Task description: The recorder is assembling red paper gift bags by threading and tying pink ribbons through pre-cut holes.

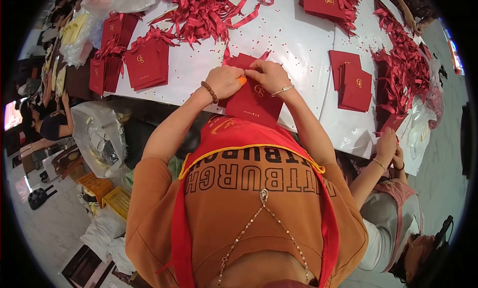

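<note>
**Deep Reds and Gold on Speckled White**

Your table (pixel 294 44) is glossy white, flecked with red. At 12 o'clock, your paper bag (pixel 264 107) is deep red with gold print; the bag stack (pixel 147 64) at 10 o'clock matches. The ribbons (pixel 199 14) at 11 o'clock are crimson. You wear a yellow-edged red apron (pixel 249 130), a rust-brown shirt (pixel 239 208) with black lettering, and a brown beaded bracelet (pixel 209 91).

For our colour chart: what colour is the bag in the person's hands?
The bag is red with gold print; head view shows it best.
</note>
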Motion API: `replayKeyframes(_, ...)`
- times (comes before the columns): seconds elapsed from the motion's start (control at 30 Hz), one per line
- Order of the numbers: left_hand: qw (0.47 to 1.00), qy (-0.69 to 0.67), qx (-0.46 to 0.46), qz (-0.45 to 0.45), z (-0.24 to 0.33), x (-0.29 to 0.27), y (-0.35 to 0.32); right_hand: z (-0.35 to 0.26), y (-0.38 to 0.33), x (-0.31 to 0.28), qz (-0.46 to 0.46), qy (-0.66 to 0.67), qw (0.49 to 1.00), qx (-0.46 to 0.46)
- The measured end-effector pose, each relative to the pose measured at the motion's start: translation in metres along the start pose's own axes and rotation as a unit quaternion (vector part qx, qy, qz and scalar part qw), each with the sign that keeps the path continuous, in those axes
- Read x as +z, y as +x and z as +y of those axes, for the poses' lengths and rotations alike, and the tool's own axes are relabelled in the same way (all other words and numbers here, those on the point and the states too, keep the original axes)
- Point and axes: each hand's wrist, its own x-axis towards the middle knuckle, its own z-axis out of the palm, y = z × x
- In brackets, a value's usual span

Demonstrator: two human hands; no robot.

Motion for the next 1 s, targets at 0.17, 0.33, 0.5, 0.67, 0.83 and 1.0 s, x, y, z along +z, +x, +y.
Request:
replayKeyframes(0.17, 0.987, -0.150, -0.004, 0.057, -0.006, 0.014, -0.003, 0.008, 0.002, 0.004, 0.006, 0.032, 0.999, 0.020)
replayKeyframes(0.33, 0.971, -0.211, -0.011, 0.115, -0.009, 0.032, -0.007, 0.007, 0.000, 0.007, 0.026, 0.020, 0.999, 0.030)
replayKeyframes(0.5, 0.976, -0.161, -0.038, 0.141, -0.007, 0.028, -0.005, 0.007, -0.004, 0.009, 0.035, 0.015, 0.999, 0.003)
replayKeyframes(0.67, 0.975, -0.108, -0.014, 0.195, -0.008, 0.034, -0.005, 0.012, -0.005, 0.003, -0.012, 0.001, 0.999, -0.045)
replayKeyframes(0.83, 0.966, -0.138, -0.014, 0.219, -0.007, 0.028, -0.002, 0.009, -0.003, -0.004, -0.017, 0.002, 0.999, -0.036)
replayKeyframes(1.0, 0.979, -0.087, -0.016, 0.186, -0.001, 0.030, -0.005, 0.014, -0.003, -0.002, -0.012, 0.014, 0.999, -0.035)
